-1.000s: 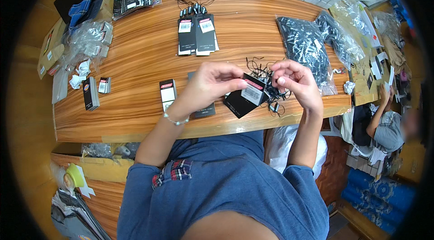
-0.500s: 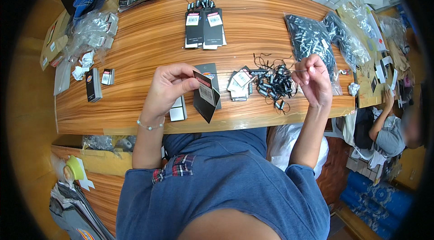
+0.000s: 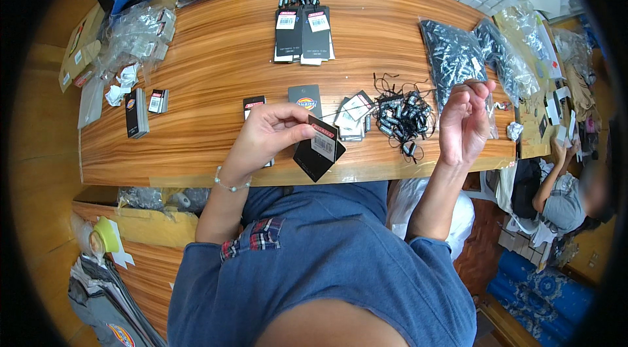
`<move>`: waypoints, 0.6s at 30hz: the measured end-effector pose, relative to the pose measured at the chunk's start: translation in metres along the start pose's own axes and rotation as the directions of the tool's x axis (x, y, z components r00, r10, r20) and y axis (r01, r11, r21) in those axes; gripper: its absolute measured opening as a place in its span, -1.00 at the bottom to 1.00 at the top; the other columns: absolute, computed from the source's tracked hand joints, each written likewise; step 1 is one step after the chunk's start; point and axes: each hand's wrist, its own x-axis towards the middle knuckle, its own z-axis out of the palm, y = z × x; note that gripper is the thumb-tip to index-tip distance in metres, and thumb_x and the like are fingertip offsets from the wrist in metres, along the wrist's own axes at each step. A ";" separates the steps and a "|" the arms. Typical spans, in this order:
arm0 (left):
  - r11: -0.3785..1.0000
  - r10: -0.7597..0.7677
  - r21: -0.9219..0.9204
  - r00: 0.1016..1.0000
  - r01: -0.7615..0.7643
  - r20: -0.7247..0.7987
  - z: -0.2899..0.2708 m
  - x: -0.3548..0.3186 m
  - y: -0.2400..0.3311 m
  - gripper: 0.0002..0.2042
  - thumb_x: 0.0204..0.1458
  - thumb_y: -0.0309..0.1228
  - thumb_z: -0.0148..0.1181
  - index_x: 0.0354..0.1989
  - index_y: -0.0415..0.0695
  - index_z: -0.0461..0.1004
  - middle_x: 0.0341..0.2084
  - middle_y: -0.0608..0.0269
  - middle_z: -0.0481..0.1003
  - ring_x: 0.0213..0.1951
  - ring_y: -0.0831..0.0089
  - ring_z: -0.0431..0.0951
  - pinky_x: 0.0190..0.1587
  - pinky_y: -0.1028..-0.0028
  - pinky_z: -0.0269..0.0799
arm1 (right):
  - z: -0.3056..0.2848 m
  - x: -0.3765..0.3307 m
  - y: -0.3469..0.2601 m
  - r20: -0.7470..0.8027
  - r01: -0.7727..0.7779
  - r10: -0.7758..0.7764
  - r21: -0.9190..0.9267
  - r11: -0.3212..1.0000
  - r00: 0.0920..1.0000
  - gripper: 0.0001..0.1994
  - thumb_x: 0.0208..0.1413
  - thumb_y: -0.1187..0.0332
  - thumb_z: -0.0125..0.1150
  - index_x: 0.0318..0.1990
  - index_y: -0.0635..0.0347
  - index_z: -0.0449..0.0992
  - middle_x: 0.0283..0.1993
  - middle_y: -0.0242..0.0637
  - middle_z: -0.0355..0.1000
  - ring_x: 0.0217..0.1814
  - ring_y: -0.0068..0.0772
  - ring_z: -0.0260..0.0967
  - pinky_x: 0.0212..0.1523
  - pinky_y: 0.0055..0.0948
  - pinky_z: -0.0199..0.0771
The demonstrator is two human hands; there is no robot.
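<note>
Black card tags (image 3: pixel 318 149) hung pinched in the left hand (image 3: pixel 267 136) over the wooden table's (image 3: pixel 216 59) near edge, bare wood at ten o'clock. The right hand (image 3: pixel 463 121) had risen, fingertips pinching a thin string, above the cord pile (image 3: pixel 402 115).

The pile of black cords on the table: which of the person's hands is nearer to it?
Right. The right hand is raised just beside the cord pile, at its right edge. The left hand holds black tags farther off to the pile's left.

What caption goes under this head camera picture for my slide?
Left hand holds black hang tags; right hand pulls a thin string over a wooden table.
</note>
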 end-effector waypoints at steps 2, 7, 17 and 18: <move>1.000 -0.005 -0.025 1.000 0.005 0.001 0.003 -0.001 0.001 -0.91 -0.09 -0.58 0.15 -0.40 -0.33 0.46 -0.44 0.20 0.49 -0.36 0.56 0.48 -0.24 0.60 0.38 | 0.003 0.000 0.000 0.005 0.016 -0.016 -0.053 0.998 1.000 -0.72 0.00 0.65 -0.01 -0.12 0.20 0.42 -0.26 -0.30 0.28 -0.25 -0.48 0.24 0.04 -0.33 0.37; 0.999 0.044 0.025 0.999 -0.043 -0.028 0.002 0.003 -0.004 -0.90 -0.08 -0.59 0.14 -0.37 -0.33 0.46 -0.43 0.24 0.48 -0.36 0.60 0.46 -0.24 0.62 0.38 | 0.011 0.011 0.000 0.100 -0.001 0.018 -0.165 0.986 0.995 -0.80 0.04 0.52 0.01 -0.14 0.21 0.32 -0.40 -0.37 0.31 -0.44 -0.59 0.21 -0.13 -0.40 0.35; 0.999 0.048 -0.016 0.998 -0.048 -0.033 0.005 0.007 -0.001 -0.88 -0.06 -0.60 0.13 -0.33 -0.33 0.45 -0.43 0.31 0.46 -0.34 0.64 0.44 -0.24 0.64 0.39 | 0.020 0.016 0.012 0.190 0.184 -0.139 -0.243 0.953 0.972 -0.73 0.06 0.52 0.00 -0.04 0.15 0.30 -0.11 -0.23 0.40 -0.11 -0.41 0.37 0.10 -0.14 0.24; 0.999 0.047 -0.011 0.998 -0.047 -0.035 0.005 0.006 -0.001 -0.89 -0.06 -0.60 0.12 -0.33 -0.33 0.45 -0.43 0.31 0.47 -0.33 0.64 0.44 -0.23 0.64 0.39 | 0.021 0.018 0.014 0.209 0.227 -0.167 -0.313 0.922 0.964 -0.75 0.07 0.49 0.01 -0.06 0.15 0.31 -0.14 -0.26 0.41 -0.16 -0.42 0.38 0.08 -0.14 0.25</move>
